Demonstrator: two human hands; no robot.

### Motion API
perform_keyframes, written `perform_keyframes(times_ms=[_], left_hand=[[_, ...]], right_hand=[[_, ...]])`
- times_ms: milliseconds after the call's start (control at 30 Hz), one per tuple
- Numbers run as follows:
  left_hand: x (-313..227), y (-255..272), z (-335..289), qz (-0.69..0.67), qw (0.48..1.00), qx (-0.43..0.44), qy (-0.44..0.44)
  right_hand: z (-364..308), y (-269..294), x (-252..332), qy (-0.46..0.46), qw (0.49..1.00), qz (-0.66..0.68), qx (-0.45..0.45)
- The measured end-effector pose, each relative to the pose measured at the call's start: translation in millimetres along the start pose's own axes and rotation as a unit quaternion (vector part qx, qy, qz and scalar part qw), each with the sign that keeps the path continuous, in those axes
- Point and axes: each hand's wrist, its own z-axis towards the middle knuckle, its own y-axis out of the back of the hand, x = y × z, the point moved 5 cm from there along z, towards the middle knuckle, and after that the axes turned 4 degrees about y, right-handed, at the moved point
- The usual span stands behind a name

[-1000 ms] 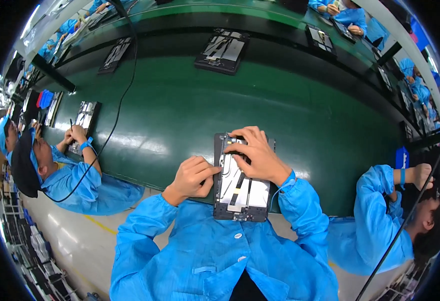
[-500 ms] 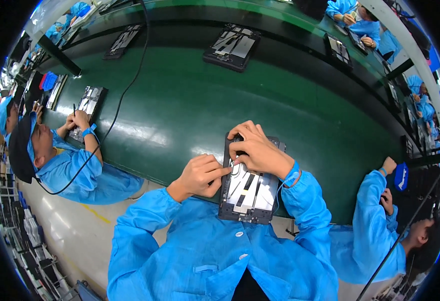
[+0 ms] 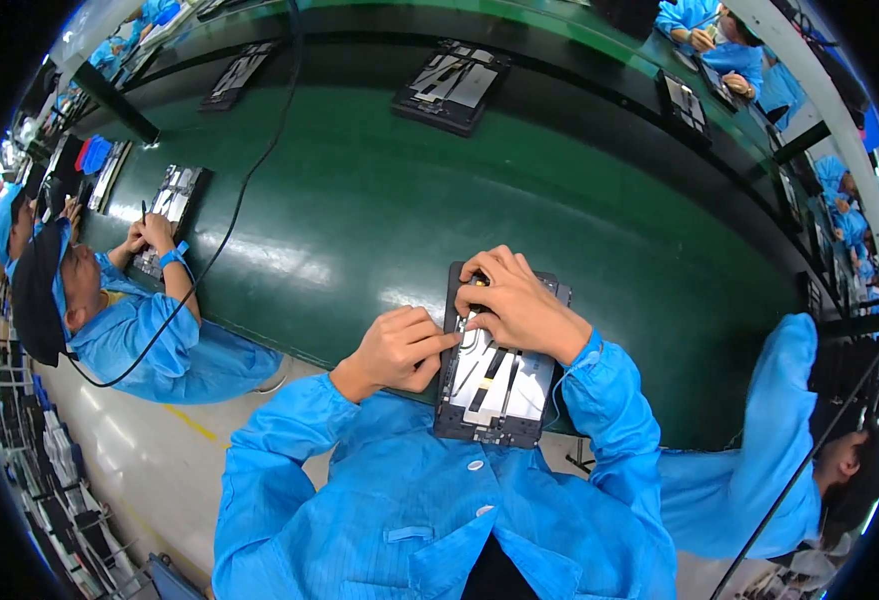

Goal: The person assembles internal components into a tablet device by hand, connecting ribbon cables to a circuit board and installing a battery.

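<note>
An opened tablet (image 3: 527,385) with a dark frame, silvery inner plates and black ribbon cables lies tilted at the table's near edge, against my blue smock. My left hand (image 3: 399,350) is at its left edge, index finger reaching onto the inner parts, the other fingers curled. Across its upper part lies my right hand (image 3: 519,305), fingers bent and thumb and fingertips drawn together over the inside. Whatever lies between those fingertips is too small or hidden to name. A blue wrist strap (image 3: 587,350) circles my right wrist.
Two more opened tablets (image 3: 451,85) (image 3: 239,75) rest at the far side of the green table (image 3: 359,190). A black cable (image 3: 244,190) hangs across the left. To the left a co-worker (image 3: 139,320) handles another tablet (image 3: 181,190); a second co-worker (image 3: 739,490) sits at right.
My right fingers have shifted slightly over the tablet's upper part; my left hand stays almost where it was. The co-worker at right has raised an arm, hiding their hands.
</note>
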Motion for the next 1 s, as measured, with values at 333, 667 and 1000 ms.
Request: perform_keyframes(times_ms=[333,667,1000], left_hand=[[-0.4,1.0,4.0,0.003,1.000,0.000,0.000],[-2.1,2.3,4.5,0.004,1.000,-0.013,-0.004],[-11.8,7.7,-5.1,0.011,0.993,0.035,-0.116]], right_hand=[[5.3,-4.1,3.7,0.055,0.995,-0.073,-0.038],[-0.6,-1.9,-2.7,0.058,0.997,-0.036,-0.041],[-9.2,14.7,8.0,0.033,0.998,-0.059,0.015]])
